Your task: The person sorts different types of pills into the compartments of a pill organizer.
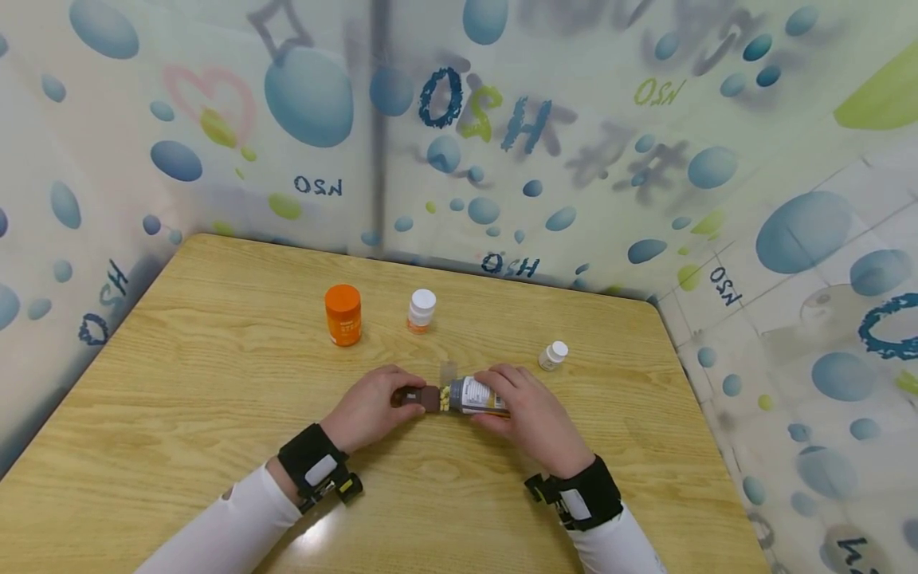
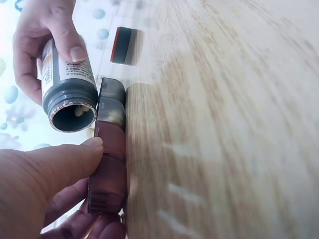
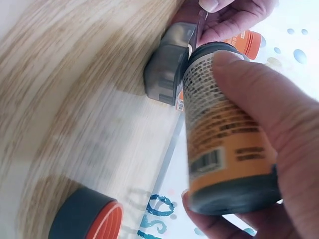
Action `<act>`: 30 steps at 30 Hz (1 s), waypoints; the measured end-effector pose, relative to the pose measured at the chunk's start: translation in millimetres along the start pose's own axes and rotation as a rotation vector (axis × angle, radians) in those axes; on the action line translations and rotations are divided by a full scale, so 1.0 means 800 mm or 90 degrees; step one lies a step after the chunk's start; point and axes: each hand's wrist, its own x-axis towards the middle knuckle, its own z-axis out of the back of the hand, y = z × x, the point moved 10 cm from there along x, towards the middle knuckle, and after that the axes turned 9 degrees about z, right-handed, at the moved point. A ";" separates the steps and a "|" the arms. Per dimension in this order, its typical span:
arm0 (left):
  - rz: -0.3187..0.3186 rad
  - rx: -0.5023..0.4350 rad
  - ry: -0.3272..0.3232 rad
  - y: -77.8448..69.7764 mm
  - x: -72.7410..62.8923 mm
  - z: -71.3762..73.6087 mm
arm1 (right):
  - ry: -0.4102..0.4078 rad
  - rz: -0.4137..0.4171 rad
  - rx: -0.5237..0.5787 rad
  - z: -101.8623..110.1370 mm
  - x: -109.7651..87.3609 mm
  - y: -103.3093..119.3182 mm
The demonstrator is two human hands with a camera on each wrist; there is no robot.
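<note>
My left hand (image 1: 373, 408) holds the brown end of a pill organizer (image 2: 108, 172), thumb on its top edge and fingers around it. The organizer stands on the table with brown and smoky grey compartments in a row. In the head view a clear lid (image 1: 448, 371) is raised, and pale yellow pills (image 1: 445, 397) show in the compartment by the bottle mouth. My right hand (image 1: 527, 410) grips a dark grey pill bottle (image 3: 229, 134) with a white and orange label. The bottle is uncapped and tilted, its mouth at the organizer's edge; a few pills (image 2: 82, 109) show inside.
A dark screw cap with an orange inside (image 3: 84, 214) lies on the table near the bottle. Farther back stand an orange jar (image 1: 343, 316), a white bottle with an orange label (image 1: 421, 311) and a small white bottle (image 1: 553, 355). A printed curtain (image 1: 308, 215) hangs behind the table.
</note>
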 end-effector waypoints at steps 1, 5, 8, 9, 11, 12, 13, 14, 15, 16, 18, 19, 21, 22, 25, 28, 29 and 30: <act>0.001 0.001 0.001 0.000 0.000 0.000 | 0.001 0.000 -0.002 0.000 0.000 -0.001; 0.006 0.000 0.003 -0.001 -0.001 0.001 | 0.008 0.001 -0.008 -0.003 -0.002 -0.005; 0.010 0.001 0.004 -0.001 0.000 0.000 | 0.017 0.003 -0.010 -0.005 -0.003 -0.006; 0.010 0.001 0.004 -0.001 0.000 0.000 | 0.021 0.003 -0.011 -0.005 -0.003 -0.007; 0.011 0.001 0.004 -0.001 0.000 0.000 | 0.028 0.003 -0.011 -0.007 -0.004 -0.007; 0.009 0.001 0.004 -0.001 0.000 0.000 | 0.030 0.002 -0.009 -0.007 -0.004 -0.007; 0.008 0.001 0.004 -0.002 0.000 0.000 | 0.032 0.001 -0.007 -0.008 -0.005 -0.007; 0.008 0.000 0.004 -0.002 0.000 0.000 | 0.035 -0.001 -0.005 -0.009 -0.005 -0.008; 0.007 -0.001 0.005 -0.002 0.000 0.000 | 0.036 -0.003 -0.001 -0.009 -0.006 -0.008; 0.008 -0.003 0.007 -0.002 0.000 -0.001 | 0.038 -0.005 0.001 -0.009 -0.006 -0.008; 0.009 -0.006 0.012 -0.002 -0.001 -0.001 | 0.039 -0.011 0.010 -0.010 -0.007 -0.009; 0.011 -0.007 0.014 -0.002 -0.001 -0.002 | 0.039 -0.015 0.015 -0.009 -0.007 -0.009; 0.010 -0.010 0.014 -0.002 -0.001 -0.001 | 0.033 -0.019 0.030 -0.007 -0.007 -0.008; 0.009 -0.010 0.011 -0.002 -0.002 0.000 | 0.029 -0.021 0.037 -0.005 -0.007 -0.007; -0.002 -0.011 -0.009 -0.003 -0.002 0.004 | 0.013 -0.012 0.087 0.002 -0.006 -0.001; -0.011 -0.014 -0.034 -0.002 -0.002 0.009 | 0.014 0.013 0.161 0.004 -0.005 0.011; -0.014 -0.015 -0.042 -0.002 -0.002 0.010 | 0.019 0.023 0.191 0.003 -0.005 0.016; -0.016 -0.016 -0.047 -0.002 -0.002 0.012 | 0.026 0.033 0.221 0.001 -0.004 0.021</act>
